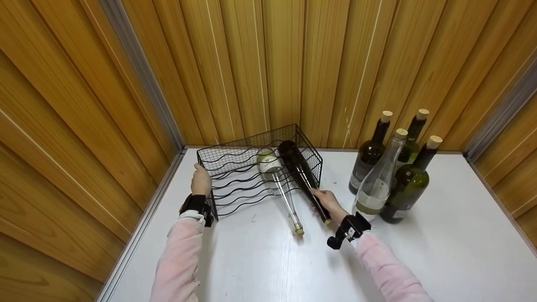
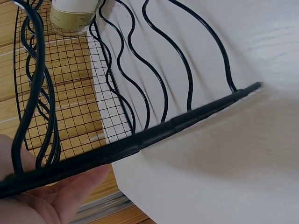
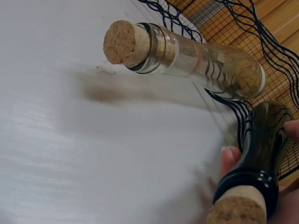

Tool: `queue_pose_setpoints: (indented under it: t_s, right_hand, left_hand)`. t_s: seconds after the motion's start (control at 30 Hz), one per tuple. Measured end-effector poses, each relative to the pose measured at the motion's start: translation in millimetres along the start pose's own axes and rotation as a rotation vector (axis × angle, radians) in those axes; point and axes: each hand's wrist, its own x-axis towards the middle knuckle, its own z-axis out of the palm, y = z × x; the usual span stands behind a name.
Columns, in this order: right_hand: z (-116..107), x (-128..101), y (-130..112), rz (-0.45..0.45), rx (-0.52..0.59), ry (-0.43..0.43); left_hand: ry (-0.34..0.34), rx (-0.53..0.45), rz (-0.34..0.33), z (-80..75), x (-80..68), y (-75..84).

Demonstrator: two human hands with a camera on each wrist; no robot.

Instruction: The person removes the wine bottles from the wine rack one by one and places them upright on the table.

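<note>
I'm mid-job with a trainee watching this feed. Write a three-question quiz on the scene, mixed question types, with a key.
1. What does the right hand hold? A) a clear bottle B) a dark bottle C) nothing
2. True or false: the left hand touches nothing.
3. How many corked bottles stand upright on the table?

Key:
1. B, by its neck.
2. False; it grips the left end of the wire rack.
3. Four.
</note>
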Motion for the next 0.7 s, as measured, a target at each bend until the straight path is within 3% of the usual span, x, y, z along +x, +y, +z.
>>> queue_pose_setpoints:
  t_s: [0.07, 0.1, 0.17, 0.23, 0.3, 0.43, 0.7]
  right_hand:
    - [0.9, 0.9, 1.8, 0.019, 0.040, -0.037]
    - [0.9, 3.0, 4.1, 0.029, 0.044, -0.047]
    - [0.7, 9.2, 10.6, 0.030, 0.031, -0.056]
    - [1.2, 13.5, 12.6, 0.037, 0.000, -0.057]
    - [2.0, 18.3, 16.3, 0.031, -0.027, -0.064]
    - [3.7, 24.9, 20.3, 0.013, -0.063, -0.077]
    - [3.9, 25.8, 22.5, 0.026, -0.096, -0.055]
  left_hand:
    - [-0.070, -0.025, -0.062, -15.3, -7.1, 14.3]
    - [-0.066, -0.025, -0.065, -24.3, -13.1, 23.0]
    - [-0.063, -0.029, -0.076, -47.6, -28.2, 44.8]
    - [-0.136, -0.047, -0.120, -76.8, -43.9, 69.6]
    - [-0.132, -0.047, -0.089, -89.9, -53.1, 79.7]
    - [-0.133, -0.045, -0.039, -99.9, -61.7, 85.6]
    - [-0.117, -0.032, -0.063, -96.3, -59.5, 85.6]
